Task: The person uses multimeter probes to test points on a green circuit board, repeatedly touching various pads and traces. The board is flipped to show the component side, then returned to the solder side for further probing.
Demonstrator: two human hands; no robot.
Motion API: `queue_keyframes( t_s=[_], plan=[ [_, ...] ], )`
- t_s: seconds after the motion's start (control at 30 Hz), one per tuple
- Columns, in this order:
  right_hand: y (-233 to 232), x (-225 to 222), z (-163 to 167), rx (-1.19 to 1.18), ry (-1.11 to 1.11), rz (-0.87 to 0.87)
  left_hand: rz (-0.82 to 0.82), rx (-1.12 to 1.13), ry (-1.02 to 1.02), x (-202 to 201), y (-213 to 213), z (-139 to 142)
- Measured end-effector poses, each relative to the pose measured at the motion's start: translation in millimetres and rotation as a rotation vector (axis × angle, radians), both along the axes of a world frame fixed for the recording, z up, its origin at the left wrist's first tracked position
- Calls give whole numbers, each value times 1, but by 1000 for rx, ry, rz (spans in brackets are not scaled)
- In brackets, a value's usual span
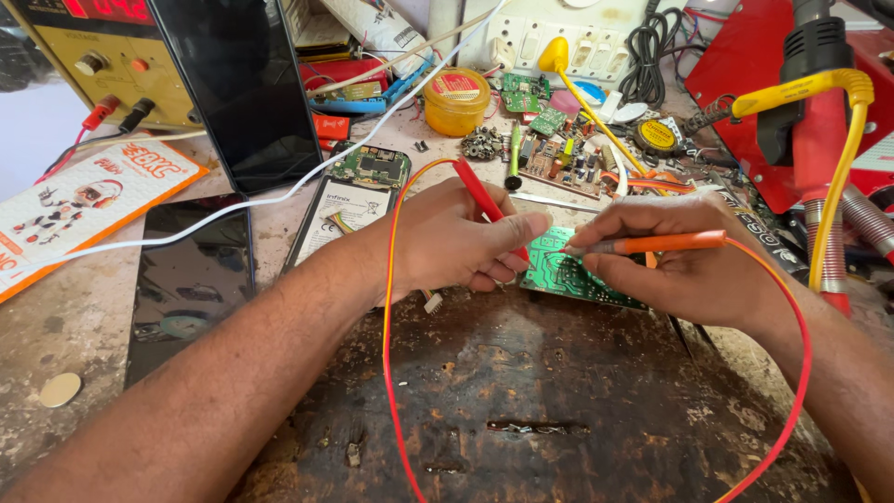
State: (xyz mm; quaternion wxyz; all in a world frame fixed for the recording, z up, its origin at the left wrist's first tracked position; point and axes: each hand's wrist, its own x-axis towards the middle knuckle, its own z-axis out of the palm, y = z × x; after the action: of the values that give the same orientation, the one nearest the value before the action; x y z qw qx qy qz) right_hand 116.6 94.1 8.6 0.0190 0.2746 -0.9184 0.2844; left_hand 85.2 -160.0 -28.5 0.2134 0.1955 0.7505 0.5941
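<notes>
Probes on green board (pixel 568 272): left hand (pixel 461 244) grips red probe (pixel 484 197), right hand (pixel 694 270) orange probe (pixel 656 244); clutter behind.

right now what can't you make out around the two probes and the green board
Head view:
- Red probe tip: hidden behind the left hand.
- Green circuit board: both hands cover its edges.
- Orange probe contact point: too small to tell.
- Power supply: cut off by the top edge.

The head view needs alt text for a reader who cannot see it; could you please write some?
Two hands press test probes onto a green circuit board: the left hand holds a red probe, the right hand an orange probe. An opened phone lies behind on the cluttered workbench.
</notes>
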Motion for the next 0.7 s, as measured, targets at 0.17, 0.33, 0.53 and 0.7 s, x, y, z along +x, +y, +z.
queue_keyframes(
  t_s=[0.17,0.33,0.53,0.7],
  plan=[
    [3,-1,-1,23,35,-46,-13,-37,56,1,-1,1],
    [3,-1,-2,-9,71,-24,-4,-64,69,4,-2,2],
    [1,0,-3,52,74,-63,-19,-50,81,4,-3,3],
    [2,1,-4,-3,26,-60,-20,-32,66,5,-2,3]
  ],
)
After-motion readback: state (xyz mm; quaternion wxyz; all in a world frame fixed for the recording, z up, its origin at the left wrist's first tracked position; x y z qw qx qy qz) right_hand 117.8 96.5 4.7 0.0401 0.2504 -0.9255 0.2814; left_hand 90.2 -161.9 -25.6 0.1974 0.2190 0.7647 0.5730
